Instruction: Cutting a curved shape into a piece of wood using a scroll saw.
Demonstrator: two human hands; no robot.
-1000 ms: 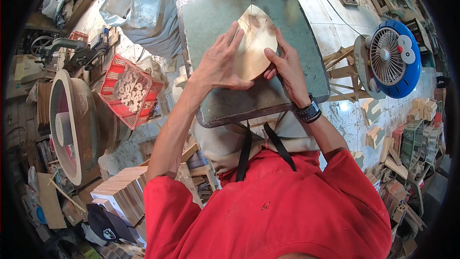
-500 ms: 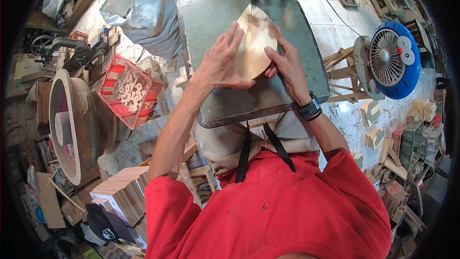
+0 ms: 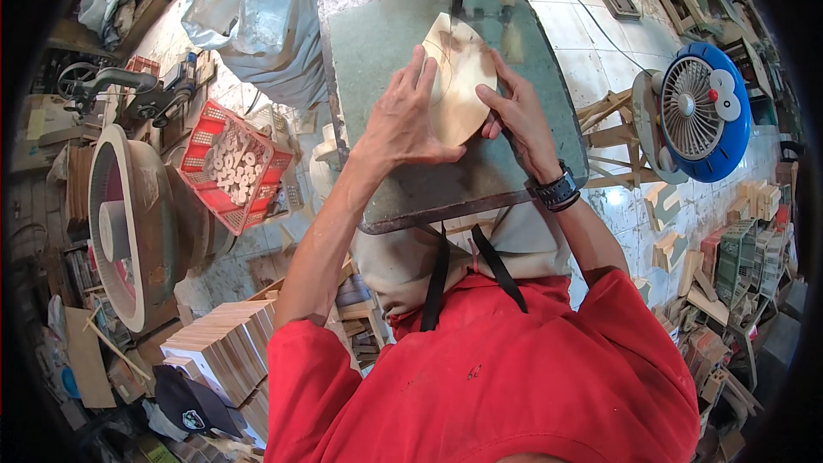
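Observation:
A pale, leaf-shaped wooden board [image 3: 464,94] lies flat on the grey metal saw table [image 3: 377,197], its pointed end away from me. Along its left edge rests my left hand [image 3: 405,116], fingers stretched forward and thumb across the near end, holding the board between them. My right hand [image 3: 519,116] grips the opposite edge, thumb on top and the other fingers at the side. A curved pencil line runs over the wood. Just at the pointed end stands a thin dark saw blade [image 3: 458,2], its lower part hard to make out.
To the left, a red plastic basket [image 3: 225,167] holds small pale wooden rings. A blue fan [image 3: 703,111] stands at the right. Stacked boards [image 3: 219,343] sit at lower left, and a plastic-covered bundle [image 3: 257,21] lies beyond the table's left side.
The board has turned slightly, its pointed end shifting a little left and its near end a little right. Both hands stay on it. The whole view has shifted slightly.

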